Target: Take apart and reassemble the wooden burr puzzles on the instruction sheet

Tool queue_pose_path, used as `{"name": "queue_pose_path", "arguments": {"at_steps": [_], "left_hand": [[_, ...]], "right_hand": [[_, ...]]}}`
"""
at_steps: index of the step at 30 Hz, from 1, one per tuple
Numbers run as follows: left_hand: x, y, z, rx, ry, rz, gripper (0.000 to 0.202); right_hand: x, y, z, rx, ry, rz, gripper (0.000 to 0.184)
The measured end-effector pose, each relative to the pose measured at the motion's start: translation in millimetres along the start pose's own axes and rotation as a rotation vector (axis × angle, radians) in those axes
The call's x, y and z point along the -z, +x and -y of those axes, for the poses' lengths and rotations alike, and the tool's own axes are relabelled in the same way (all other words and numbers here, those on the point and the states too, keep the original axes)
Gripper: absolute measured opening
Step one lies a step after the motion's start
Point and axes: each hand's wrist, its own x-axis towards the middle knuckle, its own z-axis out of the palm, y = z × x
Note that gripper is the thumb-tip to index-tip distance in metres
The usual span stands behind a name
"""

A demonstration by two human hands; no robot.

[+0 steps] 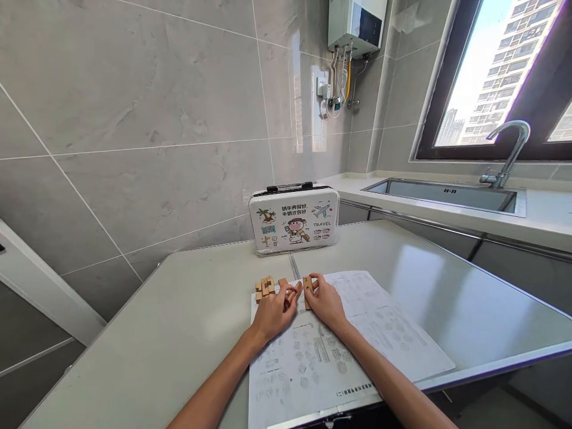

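Here we see two wooden pieces meeting end to end over the far left corner of the printed sheet (357, 333). The slanted bar (294, 292) is pinched in the fingers of the left hand (273, 313), and the marked block (307, 284), whose top face bears a small dark sign we cannot read, is gripped between thumb and fingers of the right hand (326, 304). The two hands sit close together, almost touching at the fingertips, each closed on its own piece; the right forearm lies across the sheet and the left comes in along its left edge. Just off the sheet's far left corner, beside the left hand's knuckles, stands a cluster of wooden blocks (264, 288), some fitted together; whether the hand touches it we cannot tell. The sheet is covered with small grey diagrams and lies flat on the pale table (179, 333). Beyond the sheet's far edge a white tin case (294, 221) with cartoon drawings stands upright against the tiled wall (134, 119). Farther beyond the sheet and to its right we see a steel sink (447, 193) with a curved tap (509, 152) under a window (500, 71), and high above the sheet's far side a water heater (357, 24) hangs on the wall
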Motion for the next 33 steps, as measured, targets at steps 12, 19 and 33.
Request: {"name": "queue_pose_path", "arguments": {"at_steps": [12,19,33], "left_hand": [[-2.4,-1,7,-0.136,0.216,0.005,0.016],[-0.8,2,6,-0.189,0.329,-0.017,0.013],[4.7,2,-4,-0.302,0.254,0.046,0.021]], "right_hand": [[-2,-5,1,0.052,-0.211,0.028,0.028],[2,-7,7,0.033,-0.351,0.042,0.026],[5,-8,10,0.036,-0.394,0.038,0.027]]}}
